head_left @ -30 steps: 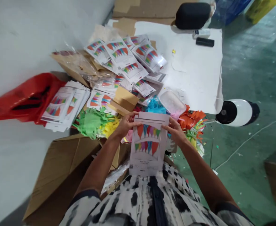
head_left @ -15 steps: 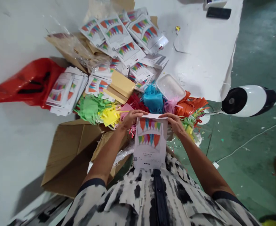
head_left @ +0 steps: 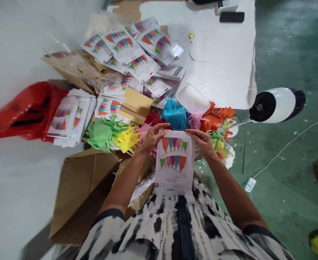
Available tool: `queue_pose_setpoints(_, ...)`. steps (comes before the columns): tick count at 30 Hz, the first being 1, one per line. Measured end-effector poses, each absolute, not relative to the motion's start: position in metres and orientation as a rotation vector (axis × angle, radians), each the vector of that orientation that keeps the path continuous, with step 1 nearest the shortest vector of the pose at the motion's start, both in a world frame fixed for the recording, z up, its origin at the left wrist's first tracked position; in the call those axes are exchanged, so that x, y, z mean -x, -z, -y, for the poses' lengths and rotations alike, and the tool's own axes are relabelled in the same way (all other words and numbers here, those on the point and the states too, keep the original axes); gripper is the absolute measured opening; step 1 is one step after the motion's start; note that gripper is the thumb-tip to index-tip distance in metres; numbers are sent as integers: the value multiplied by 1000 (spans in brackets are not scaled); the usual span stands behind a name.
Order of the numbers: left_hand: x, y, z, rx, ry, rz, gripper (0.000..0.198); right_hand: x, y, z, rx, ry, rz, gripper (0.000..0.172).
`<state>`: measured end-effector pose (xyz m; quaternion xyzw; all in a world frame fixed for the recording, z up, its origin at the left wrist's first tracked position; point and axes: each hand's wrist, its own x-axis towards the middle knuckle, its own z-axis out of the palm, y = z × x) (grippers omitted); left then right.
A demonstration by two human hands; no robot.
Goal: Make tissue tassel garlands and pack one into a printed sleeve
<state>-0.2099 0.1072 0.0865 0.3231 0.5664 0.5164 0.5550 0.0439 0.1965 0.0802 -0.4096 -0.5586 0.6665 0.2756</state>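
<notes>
A white printed card (head_left: 172,173) with pictures of coloured tassel bunting stands in front of my body, its lower end against my shirt. My left hand (head_left: 151,139) pinches its upper left corner between thumb and fingers. At the upper right corner, my right hand (head_left: 202,141) grips the card the same way. Just beyond my hands lie bundles of fringed tissue paper: green (head_left: 101,133), yellow (head_left: 127,140), blue (head_left: 175,115) and orange (head_left: 215,119). A white plastic tray (head_left: 193,99) rests behind the blue bundle.
Packed bunting sets (head_left: 123,45) are heaped on the white table (head_left: 221,68). A stack of printed cards (head_left: 67,119) sits beside a red plastic bag (head_left: 26,112). An open cardboard box (head_left: 80,191) stands at my left. A black-and-white device (head_left: 279,104) is at the right.
The card's top strip, folded over in the earlier frame, now appears raised flat with the rest. Both hands remain at its upper corners. The view has shifted slightly.
</notes>
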Motion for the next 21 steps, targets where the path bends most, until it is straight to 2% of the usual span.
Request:
queue_pose_setpoints(5, 216, -57, -113, -1458, -958, -1554, 26, -51, -40, -190, 1167, -1794, 1686, 48)
queue_pose_setpoints(9, 204, -32, -112, -1940, -664, -1679, 18, -51, -8, -167, 1307, -1601, 1766, 40)
queue_pose_setpoints(11, 196, -20, -111, -2034, -576, -1645, 20, -50, -1, -157, 1375, -1397, 1903, 35)
queue_pose_setpoints(15, 188, -7, -116, -2153, -462, -1607, 31, -49, 1, -150, 1407, -773, 2282, 32)
queue_pose_setpoints(21, 188, -9, -130, -2317, -372, -1534, 40, -44, 12, -151, 1336, -552, 2452, 33)
